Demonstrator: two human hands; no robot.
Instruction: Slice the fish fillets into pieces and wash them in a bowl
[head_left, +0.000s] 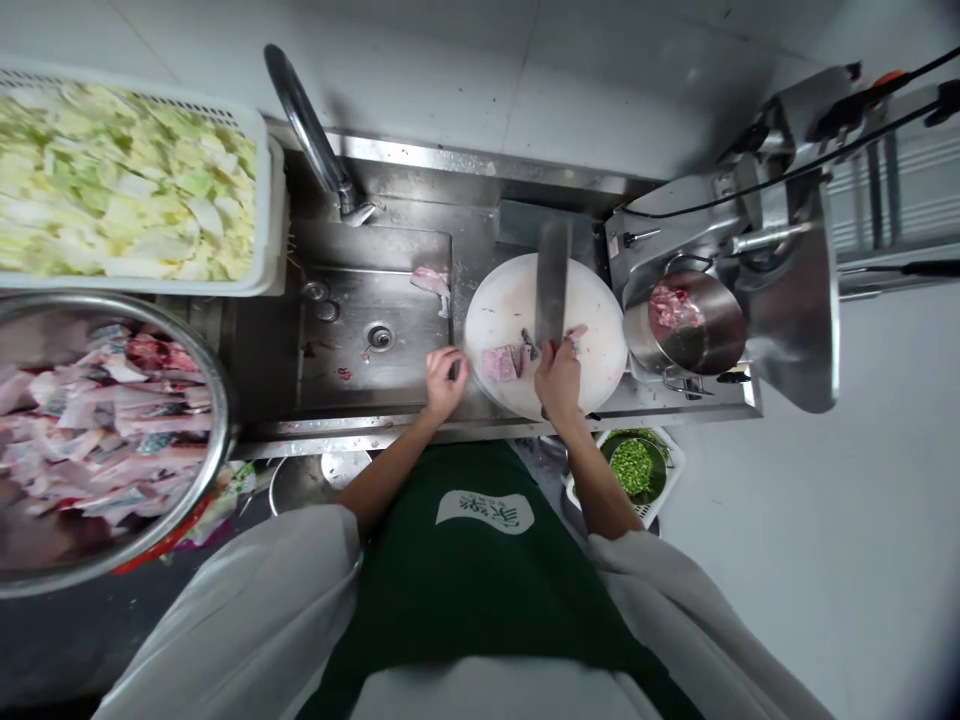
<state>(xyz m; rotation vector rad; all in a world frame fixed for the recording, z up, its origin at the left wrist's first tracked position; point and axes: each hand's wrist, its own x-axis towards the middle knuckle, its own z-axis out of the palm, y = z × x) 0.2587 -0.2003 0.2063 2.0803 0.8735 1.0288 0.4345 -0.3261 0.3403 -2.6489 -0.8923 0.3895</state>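
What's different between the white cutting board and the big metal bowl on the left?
Color: the cutting board is white, while the metal bowl is shiny silver.

Shape: the board's top is flat; the bowl is hollow with a raised rim.

Load: the board carries only a few pieces, with a cleaver above them; the bowl is heaped with cut fish.

Shared: both are round.
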